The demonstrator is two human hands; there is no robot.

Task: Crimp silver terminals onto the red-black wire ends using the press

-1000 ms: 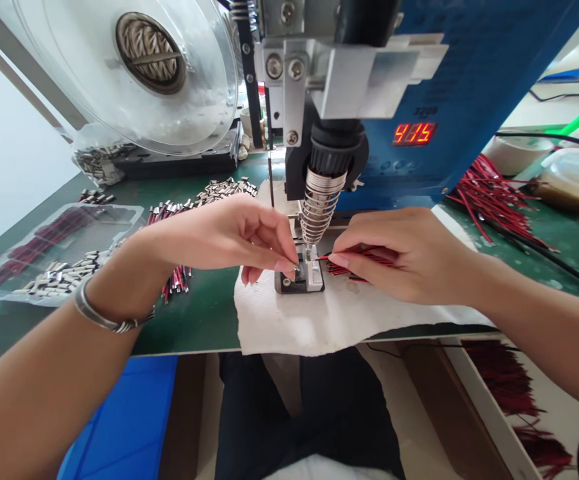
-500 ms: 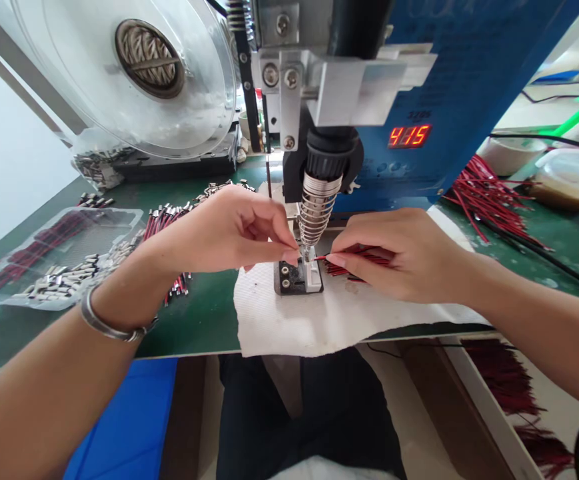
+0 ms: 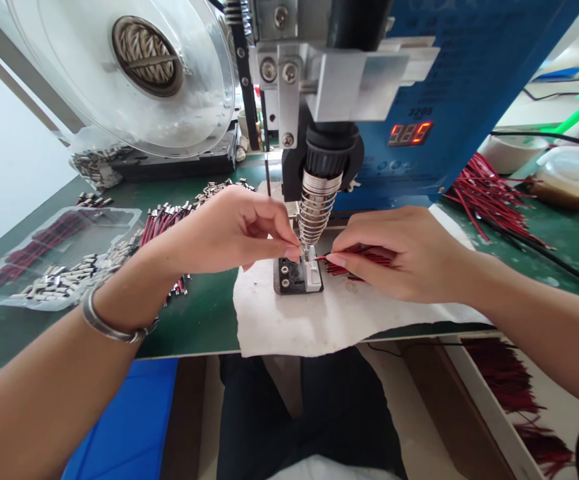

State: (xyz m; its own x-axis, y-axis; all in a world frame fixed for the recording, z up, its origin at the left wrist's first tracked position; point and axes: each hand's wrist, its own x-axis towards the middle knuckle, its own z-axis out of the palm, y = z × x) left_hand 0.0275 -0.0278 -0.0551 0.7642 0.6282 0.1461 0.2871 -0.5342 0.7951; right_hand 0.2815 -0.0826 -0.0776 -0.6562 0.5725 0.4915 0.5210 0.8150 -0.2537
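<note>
My left hand (image 3: 229,230) is pinched shut at the small black-and-white fixture (image 3: 298,275), thumb and forefinger pressed together just left of the soldering tip (image 3: 308,252); what they hold is too small to name. My right hand (image 3: 402,252) is closed on a bundle of thin red wires (image 3: 356,261) and feeds one wire end toward the tip from the right. The fixture sits on a white cloth (image 3: 319,317). A coiled metal soldering head (image 3: 319,200) hangs straight above it.
A blue machine (image 3: 449,80) with a red digit display (image 3: 410,133) stands behind. A clear spool (image 3: 134,73) is at upper left. A plastic tray (image 3: 54,257) holds metal parts and wired pieces. Loose red wires (image 3: 484,193) lie to the right, more in a bin (image 3: 504,387) below.
My left hand lifted slightly from the fixture's black part to the soldering tip. The machine's red display changed from 415 to a lower reading. My right hand stayed put.
</note>
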